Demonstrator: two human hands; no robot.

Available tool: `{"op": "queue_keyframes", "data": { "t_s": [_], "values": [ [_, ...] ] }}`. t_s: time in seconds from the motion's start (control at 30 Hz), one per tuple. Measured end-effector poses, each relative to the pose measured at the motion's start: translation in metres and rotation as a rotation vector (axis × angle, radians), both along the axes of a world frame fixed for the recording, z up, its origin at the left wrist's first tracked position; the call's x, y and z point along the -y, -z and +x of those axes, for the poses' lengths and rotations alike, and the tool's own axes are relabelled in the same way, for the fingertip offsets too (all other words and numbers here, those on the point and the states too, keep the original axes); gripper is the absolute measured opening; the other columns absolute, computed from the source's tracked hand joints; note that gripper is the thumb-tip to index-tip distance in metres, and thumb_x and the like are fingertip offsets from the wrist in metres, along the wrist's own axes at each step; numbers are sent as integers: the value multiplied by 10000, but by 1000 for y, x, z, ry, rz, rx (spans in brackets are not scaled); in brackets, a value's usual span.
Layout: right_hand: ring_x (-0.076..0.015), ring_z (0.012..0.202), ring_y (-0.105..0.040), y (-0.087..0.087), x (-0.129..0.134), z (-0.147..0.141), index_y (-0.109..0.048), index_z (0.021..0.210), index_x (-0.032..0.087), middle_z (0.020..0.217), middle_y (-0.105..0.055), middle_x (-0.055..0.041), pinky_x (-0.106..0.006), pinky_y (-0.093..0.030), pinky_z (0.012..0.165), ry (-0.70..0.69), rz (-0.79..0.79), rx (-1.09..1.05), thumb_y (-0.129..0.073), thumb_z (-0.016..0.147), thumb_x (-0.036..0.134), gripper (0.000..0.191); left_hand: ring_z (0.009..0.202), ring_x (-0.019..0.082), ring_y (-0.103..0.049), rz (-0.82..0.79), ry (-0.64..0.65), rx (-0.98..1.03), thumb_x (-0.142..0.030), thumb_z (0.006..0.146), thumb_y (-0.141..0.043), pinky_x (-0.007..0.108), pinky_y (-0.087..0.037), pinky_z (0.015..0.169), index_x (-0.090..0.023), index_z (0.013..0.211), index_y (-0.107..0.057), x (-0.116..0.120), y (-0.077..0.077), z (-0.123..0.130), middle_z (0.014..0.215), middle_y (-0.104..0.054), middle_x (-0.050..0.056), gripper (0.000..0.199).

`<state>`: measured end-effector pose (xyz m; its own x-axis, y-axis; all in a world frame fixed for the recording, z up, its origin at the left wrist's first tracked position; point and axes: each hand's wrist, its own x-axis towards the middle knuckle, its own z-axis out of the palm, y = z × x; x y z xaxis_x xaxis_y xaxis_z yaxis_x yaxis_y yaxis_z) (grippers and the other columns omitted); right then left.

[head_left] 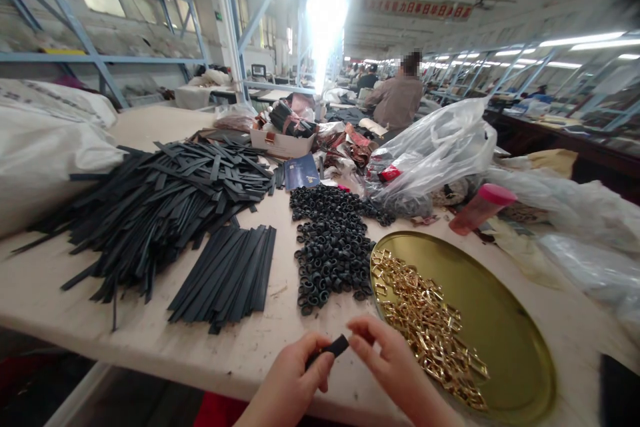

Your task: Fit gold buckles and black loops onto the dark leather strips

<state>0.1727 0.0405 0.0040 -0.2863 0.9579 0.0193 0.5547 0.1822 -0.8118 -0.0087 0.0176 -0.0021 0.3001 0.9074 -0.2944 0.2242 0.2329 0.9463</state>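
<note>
Left hand (pixel 300 373) with a black strip (pixel 340 345) pinched in it, right hand (pixel 383 353) close by, at the near edge of the bench (pixel 277 327).
From where I'm standing, the left grip is closed, thumb and fingers pressed around the strip, its end poking out towards the right hand; that grip is slightly parted and seems empty, though I can't tell whether its tips touch the strip. I'd guess the piece weighs next to nothing, bends easily and isn't fragile, a bit smooth perhaps, so a flat pinch near the end would suit it better than a hard squeeze. Beyond lie a neat stack (pixel 227 277), black loops (pixel 333 247), and gold buckles (pixel 430 320) on a round tray (pixel 505 340).
</note>
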Motion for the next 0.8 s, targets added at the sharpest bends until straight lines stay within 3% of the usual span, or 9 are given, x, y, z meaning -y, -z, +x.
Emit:
{"op": "queue_keyframes", "data": {
  "t_s": [0.07, 0.13, 0.23, 0.37, 0.47, 0.57, 0.63, 0.7, 0.8],
  "values": [
    [-190, 745, -545, 3, -21, 12, -613, 856, 191, 809, -611, -60, -295, -396, 675, 101, 170, 280, -467, 818, 254, 163, 518, 101, -451, 6, -38, -42, -335, 787, -437, 205, -342, 539, -166, 730, -516, 1, 3, 1, 521, -452, -66, 195],
    [-210, 767, -533, 9, -40, 18, -619, 755, 186, 802, -604, -78, -320, -369, 702, 126, 223, 418, -479, 778, 142, 148, 474, 95, -420, -13, -74, -50, -344, 779, -423, 203, -326, 503, -176, 702, -471, 4, 5, 3, 494, -413, -80, 191],
    [-211, 758, -525, 16, -55, 16, -580, 623, 178, 747, -594, -80, -323, -353, 706, 127, 222, 390, -478, 734, 60, 191, 448, 86, -394, -28, -100, -47, -352, 754, -435, 196, -308, 474, -183, 679, -446, 10, 5, 3, 475, -395, -87, 185],
    [-179, 734, -530, 11, -39, 8, -551, 636, 177, 774, -586, -56, -286, -383, 679, 85, 200, 246, -497, 752, 116, 141, 354, 58, -298, -65, -167, 25, -416, 726, -456, 182, -226, 398, -196, 646, -414, 15, -2, 1, 397, -375, -104, 237],
    [-135, 641, -523, 1, -9, -1, -539, 715, 179, 701, -565, -8, -244, -410, 608, 65, 39, -63, -490, 807, 246, 124, 275, 38, -204, -146, -212, 155, -528, 689, -468, 182, -138, 335, -212, 649, -382, 15, -8, 4, 349, -375, -117, 330],
    [-100, 572, -483, -6, 19, -13, -560, 783, 184, 641, -534, 33, -229, -399, 579, 116, -344, -700, -574, 770, 324, 141, 249, 28, -186, -155, -216, 241, -590, 655, -500, 179, -107, 308, -213, 663, -387, 17, -14, 12, 339, -388, -118, 394],
    [-82, 568, -474, -8, 30, -20, -591, 884, 192, 709, -571, 27, -224, -392, 582, 145, -514, -980, -653, 708, 314, 223, 249, 22, -189, -146, -214, 254, -602, 641, -517, 175, -106, 309, -208, 653, -394, 20, -18, 16, 332, -384, -118, 412],
    [-77, 581, -481, -9, 36, -25, -603, 967, 192, 779, -604, 7, -224, -393, 594, 142, -558, -1051, -675, 691, 296, 303, 251, 20, -191, -151, -218, 244, -607, 626, -526, 175, -107, 314, -206, 637, -396, 22, -21, 18, 324, -379, -117, 422],
    [-99, 646, -513, -8, 39, -28, -629, 930, 186, 801, -630, -6, -244, -408, 653, 129, -501, -977, -672, 699, 269, 249, 256, 19, -204, -152, -237, 224, -597, 608, -545, 175, -113, 325, -203, 623, -398, 25, -22, 17, 326, -376, -116, 421]
  ]
}}
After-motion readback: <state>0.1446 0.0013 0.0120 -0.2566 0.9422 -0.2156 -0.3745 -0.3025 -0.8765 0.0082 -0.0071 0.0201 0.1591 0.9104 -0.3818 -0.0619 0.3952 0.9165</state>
